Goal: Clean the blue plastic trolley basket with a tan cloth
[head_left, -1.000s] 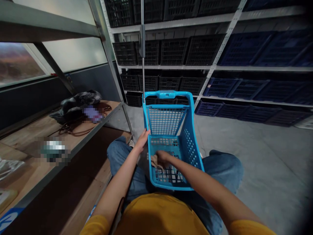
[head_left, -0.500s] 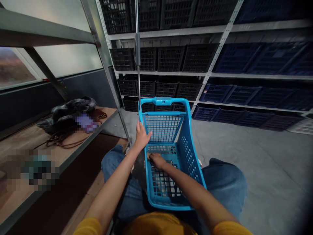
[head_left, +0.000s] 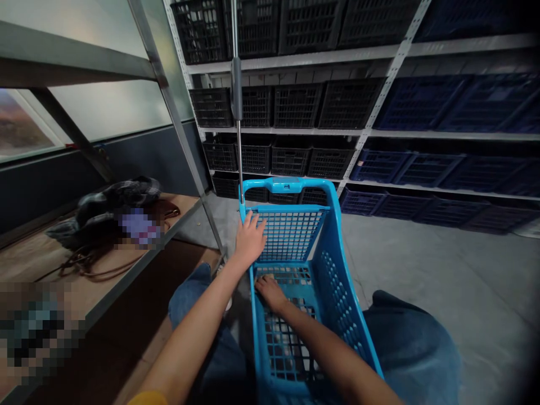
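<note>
A blue plastic shopping basket (head_left: pixel 350 292) with grid walls stands between my knees, its long metal pull handle (head_left: pixel 239 146) rising from the far left corner. Over the basket's left rim lies my left hand (head_left: pixel 251 239), its fingers spread and touching the upper left side. My right hand (head_left: pixel 272 293) reaches down inside, against the left wall near the bottom. Its fingers are curled over a small beige cloth-like piece (head_left: pixel 269 277), mostly hidden under them.
At left, a metal-framed shelf (head_left: pixel 177 209) holds a plaid cloth (head_left: pixel 113 202), a brown strapped bag (head_left: pixel 169 209) and blurred items. Racks with black crates (head_left: pixel 295 107) and dark blue crates (head_left: pixel 422 101) line the back. Grey concrete floor (head_left: pixel 422 253) lies to the right.
My left hand's fingers have spread wider on the rim. My right hand stays low at the left wall with the beige piece. The basket appears larger and lower in view.
</note>
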`<action>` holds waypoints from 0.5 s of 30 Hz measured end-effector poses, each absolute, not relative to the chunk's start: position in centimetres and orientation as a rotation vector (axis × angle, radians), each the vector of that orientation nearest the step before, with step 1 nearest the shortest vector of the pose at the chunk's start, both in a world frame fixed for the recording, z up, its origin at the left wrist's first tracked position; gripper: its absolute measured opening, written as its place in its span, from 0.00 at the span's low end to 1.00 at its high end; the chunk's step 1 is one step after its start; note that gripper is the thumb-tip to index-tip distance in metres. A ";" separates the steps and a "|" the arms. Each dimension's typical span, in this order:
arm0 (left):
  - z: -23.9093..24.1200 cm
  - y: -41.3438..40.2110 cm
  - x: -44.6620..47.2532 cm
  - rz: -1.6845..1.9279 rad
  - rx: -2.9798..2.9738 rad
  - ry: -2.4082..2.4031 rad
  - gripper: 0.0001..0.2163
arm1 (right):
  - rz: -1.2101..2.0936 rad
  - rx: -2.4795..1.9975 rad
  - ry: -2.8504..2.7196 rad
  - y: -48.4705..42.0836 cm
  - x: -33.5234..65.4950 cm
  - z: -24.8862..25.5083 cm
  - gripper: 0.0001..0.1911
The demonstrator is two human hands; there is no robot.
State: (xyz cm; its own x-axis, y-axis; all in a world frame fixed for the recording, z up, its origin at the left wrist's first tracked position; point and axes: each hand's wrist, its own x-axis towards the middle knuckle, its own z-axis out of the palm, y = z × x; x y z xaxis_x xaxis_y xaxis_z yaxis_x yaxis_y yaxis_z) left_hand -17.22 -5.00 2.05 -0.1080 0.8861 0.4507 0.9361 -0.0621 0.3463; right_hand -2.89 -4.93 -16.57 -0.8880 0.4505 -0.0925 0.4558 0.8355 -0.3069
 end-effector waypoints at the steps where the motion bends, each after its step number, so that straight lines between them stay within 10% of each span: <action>1: 1.9 -5.1 -17.2 -0.904 -2.042 -2.093 0.20 | -0.507 0.717 3.002 -4.5 -3.2 -16.6 0.17; 15: 2.0 -5.6 -17.0 -0.775 -1.879 -2.089 0.19 | -0.476 1.129 2.898 -1.6 -5.4 -15.9 0.17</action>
